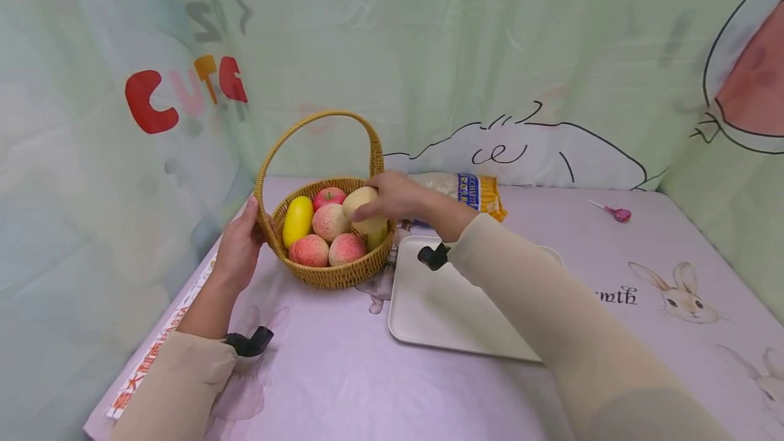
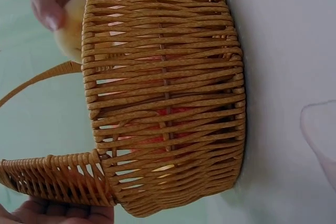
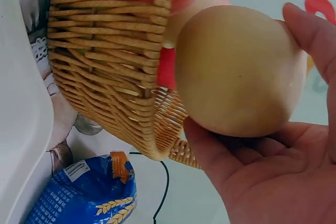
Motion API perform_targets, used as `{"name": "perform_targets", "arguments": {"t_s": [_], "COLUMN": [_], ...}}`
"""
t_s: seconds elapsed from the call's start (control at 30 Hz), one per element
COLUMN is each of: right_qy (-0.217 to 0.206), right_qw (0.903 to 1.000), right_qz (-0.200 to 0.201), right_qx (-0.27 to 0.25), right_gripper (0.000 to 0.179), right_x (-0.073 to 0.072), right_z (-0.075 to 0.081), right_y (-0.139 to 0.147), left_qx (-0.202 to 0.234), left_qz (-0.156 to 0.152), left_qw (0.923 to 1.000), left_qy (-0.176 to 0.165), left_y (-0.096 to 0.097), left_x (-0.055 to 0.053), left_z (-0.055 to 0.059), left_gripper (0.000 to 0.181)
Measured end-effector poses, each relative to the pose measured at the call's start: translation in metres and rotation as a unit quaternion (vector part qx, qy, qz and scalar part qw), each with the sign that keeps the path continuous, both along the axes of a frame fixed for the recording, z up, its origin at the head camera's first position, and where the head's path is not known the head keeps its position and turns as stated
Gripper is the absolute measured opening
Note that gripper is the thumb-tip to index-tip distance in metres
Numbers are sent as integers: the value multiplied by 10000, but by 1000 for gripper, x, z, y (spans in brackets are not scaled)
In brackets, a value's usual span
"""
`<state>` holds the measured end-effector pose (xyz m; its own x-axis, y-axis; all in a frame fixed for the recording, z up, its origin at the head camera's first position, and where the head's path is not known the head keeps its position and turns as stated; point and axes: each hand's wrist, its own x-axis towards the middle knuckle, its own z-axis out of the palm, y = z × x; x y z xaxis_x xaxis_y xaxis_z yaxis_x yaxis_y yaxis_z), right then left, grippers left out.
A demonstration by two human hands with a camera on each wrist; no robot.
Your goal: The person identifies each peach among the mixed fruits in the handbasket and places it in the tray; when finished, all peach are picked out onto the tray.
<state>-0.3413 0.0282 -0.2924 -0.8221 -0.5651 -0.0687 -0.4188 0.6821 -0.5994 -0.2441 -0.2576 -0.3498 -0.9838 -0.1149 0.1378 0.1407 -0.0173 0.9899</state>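
A wicker basket (image 1: 333, 279) with a tall arched handle stands on the table and holds several fruits. Among them are a yellow oval fruit (image 1: 297, 221), a red apple (image 1: 329, 197) and pink-and-cream peaches (image 1: 331, 222). My right hand (image 1: 398, 197) grips a round pale-yellow fruit (image 3: 239, 72) over the basket's right side, thumb and fingers on opposite sides of it. At the basket's left side, my left hand (image 1: 239, 243) holds the foot of the handle; its fingers (image 2: 58, 209) show there in the left wrist view, partly hidden by the wicker.
A white tray (image 1: 447, 318) lies right of the basket, under my right forearm. Behind it is a blue-and-yellow food bag (image 1: 471, 189). A pink-wrapped lollipop (image 1: 618, 214) lies at the far right. Along the left table edge runs a printed packet (image 1: 143, 369). Fabric walls enclose the table.
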Motion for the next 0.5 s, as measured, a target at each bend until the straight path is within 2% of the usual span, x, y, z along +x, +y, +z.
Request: {"name": "perform_targets", "arguments": {"t_s": [0.23, 0.4, 0.5], "right_qy": [-235, -346, -527], "right_qw": [9978, 9972, 9959], "right_qz": [-15, 168, 215], "right_qx": [-612, -643, -700], "right_gripper": [50, 44, 39], "right_x": [11, 13, 13], "right_z": [7, 10, 10], "right_y": [24, 48, 64], "left_qx": [-13, 271, 269], "left_qz": [-596, -1102, -1344], "left_qw": [9982, 9935, 9905], "left_qy": [-55, -24, -57], "left_y": [-10, -20, -25], "left_x": [-4, -5, -5], "left_z": [-4, -3, -2], "left_gripper": [41, 37, 35]}}
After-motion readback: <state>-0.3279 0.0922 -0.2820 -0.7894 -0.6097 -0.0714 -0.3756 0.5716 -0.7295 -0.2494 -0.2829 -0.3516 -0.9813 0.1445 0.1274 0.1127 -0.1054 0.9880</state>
